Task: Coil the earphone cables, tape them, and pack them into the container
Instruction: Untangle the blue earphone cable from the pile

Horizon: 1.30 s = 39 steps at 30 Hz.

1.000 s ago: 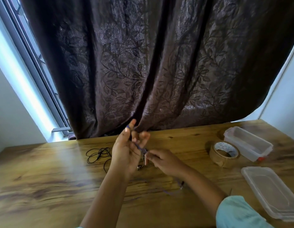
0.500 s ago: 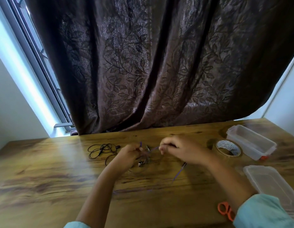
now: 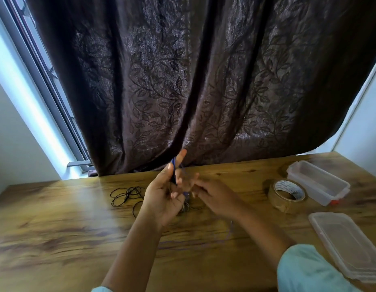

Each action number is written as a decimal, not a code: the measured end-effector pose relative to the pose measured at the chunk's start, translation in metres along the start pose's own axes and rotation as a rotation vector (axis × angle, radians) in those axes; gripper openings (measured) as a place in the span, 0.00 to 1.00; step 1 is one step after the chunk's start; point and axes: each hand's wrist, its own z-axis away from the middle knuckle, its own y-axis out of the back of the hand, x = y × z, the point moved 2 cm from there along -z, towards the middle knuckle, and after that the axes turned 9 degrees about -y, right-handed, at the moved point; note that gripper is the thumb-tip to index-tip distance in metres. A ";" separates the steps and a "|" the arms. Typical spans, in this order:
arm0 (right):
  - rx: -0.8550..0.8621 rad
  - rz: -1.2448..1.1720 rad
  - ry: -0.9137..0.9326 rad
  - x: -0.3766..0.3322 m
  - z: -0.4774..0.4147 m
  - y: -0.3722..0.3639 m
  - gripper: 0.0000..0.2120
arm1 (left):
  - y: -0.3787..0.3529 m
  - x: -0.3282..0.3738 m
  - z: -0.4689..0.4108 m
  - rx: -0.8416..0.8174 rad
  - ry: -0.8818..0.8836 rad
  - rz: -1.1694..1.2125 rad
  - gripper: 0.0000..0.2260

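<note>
My left hand (image 3: 163,197) is raised above the wooden table (image 3: 56,228), palm towards me and fingers pointing up. A purple earphone cable (image 3: 174,165) runs around its fingers, and the thumb pins it against the index finger. My right hand (image 3: 214,197) is just to the right, fingers curled, pinching the same cable close to the left palm. The rest of the purple cable trails blurred over the table under my right forearm. A black earphone cable (image 3: 126,194) lies loose on the table left of my hands.
A roll of brown tape (image 3: 280,204) stands at the right. Behind it is an open clear plastic container (image 3: 317,182), with its lid (image 3: 349,245) lying nearer me at the right edge. A dark curtain (image 3: 183,81) hangs along the table's far edge.
My left hand has lifted from the table with its fingers pointing up. My right hand has drawn back from the far side to just beside the left palm.
</note>
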 end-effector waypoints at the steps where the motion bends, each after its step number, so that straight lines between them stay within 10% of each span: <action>1: -0.051 -0.016 0.007 -0.004 0.002 -0.009 0.11 | -0.001 -0.001 -0.003 0.058 -0.045 0.004 0.21; 7: -0.379 -0.326 -0.103 -0.009 0.029 -0.049 0.12 | 0.012 0.014 -0.014 0.132 -0.231 -0.254 0.19; 16: -0.290 -0.475 -0.179 0.001 0.030 0.019 0.10 | 0.037 0.007 -0.001 0.028 -0.062 -1.139 0.15; 22: -0.013 -0.329 0.016 -0.006 0.017 0.063 0.07 | 0.013 -0.011 0.013 -0.174 0.320 -0.973 0.12; 27: 0.124 -0.458 0.023 -0.006 0.004 0.060 0.07 | 0.007 -0.017 0.017 -0.239 0.398 -0.346 0.19; 31: 0.131 -0.630 -0.061 -0.007 0.004 0.035 0.09 | 0.001 -0.009 0.015 -0.285 0.312 -0.014 0.21; 39: -0.181 -0.572 -0.140 -0.009 0.017 -0.022 0.11 | -0.003 -0.004 0.000 -0.013 0.029 -0.107 0.20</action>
